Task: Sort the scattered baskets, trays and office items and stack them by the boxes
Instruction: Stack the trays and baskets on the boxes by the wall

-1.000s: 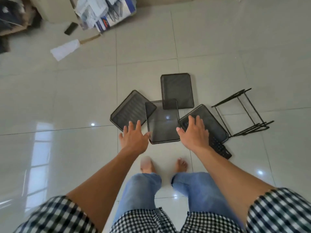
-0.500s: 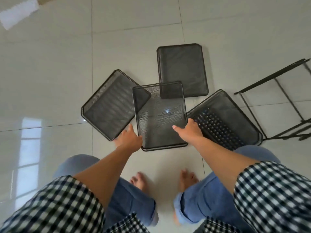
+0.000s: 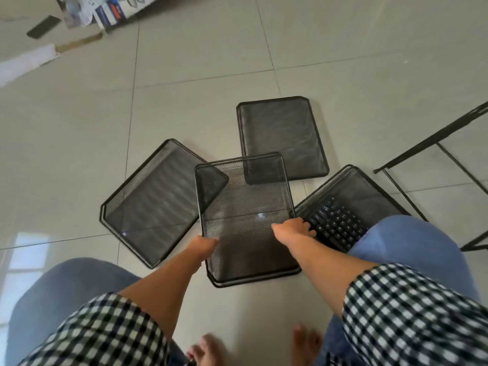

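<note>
Head view. Change since half a second ago: both hands have slid from the near corners of the centre tray (image 3: 245, 207) farther up its long sides, and the boxes (image 3: 116, 11) are back in view at upper left.

- Left hand (image 3: 204, 244): fingers curled on the left rim.
- Right hand (image 3: 293, 229): fingers curled on the right rim.
- Centre tray: black mesh, mid-frame. Its long axis runs bottom to top, and the far end overlaps one corner each of the left tray (image 3: 150, 207) and the far tray (image 3: 282, 133).
- Right tray (image 3: 356, 188): lower right, holds a keyboard (image 3: 335, 225).
- Wire rack (image 3: 422, 143): right edge.
- Surface: glossy pale tiled floor (image 3: 198, 62), with a window reflection at lower left.
</note>
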`<state>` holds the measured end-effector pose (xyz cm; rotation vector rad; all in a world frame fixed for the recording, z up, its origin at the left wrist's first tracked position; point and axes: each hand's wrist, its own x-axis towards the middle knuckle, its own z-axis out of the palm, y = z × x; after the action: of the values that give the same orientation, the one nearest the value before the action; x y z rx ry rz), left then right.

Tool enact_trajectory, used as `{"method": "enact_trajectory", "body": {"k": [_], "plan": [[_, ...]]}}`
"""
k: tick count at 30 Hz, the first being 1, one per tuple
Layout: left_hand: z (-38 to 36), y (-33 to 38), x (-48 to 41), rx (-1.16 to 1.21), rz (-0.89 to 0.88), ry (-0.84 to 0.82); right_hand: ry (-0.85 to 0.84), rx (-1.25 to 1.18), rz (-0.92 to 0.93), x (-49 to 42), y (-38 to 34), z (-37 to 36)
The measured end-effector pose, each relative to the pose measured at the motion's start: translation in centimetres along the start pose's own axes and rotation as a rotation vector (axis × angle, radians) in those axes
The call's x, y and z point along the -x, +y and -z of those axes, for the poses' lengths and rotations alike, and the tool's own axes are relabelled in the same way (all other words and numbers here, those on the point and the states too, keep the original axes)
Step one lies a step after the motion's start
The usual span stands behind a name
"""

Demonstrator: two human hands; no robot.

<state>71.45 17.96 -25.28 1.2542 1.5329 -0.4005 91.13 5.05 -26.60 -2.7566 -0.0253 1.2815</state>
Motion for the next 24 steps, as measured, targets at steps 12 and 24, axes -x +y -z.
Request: {"method": "enact_trajectory", "body": {"k": [12, 24], "plan": [[0.2, 0.1, 0.0, 0.002, 0.009, 0.188, 0.023, -0.126, 0.04, 0.7, -0.3, 0.3], [0.9, 1.8, 0.3, -0.12, -0.213, 0.526, 0.148, -0.4, 0.021, 1.3, -0.2, 1.3]]}}
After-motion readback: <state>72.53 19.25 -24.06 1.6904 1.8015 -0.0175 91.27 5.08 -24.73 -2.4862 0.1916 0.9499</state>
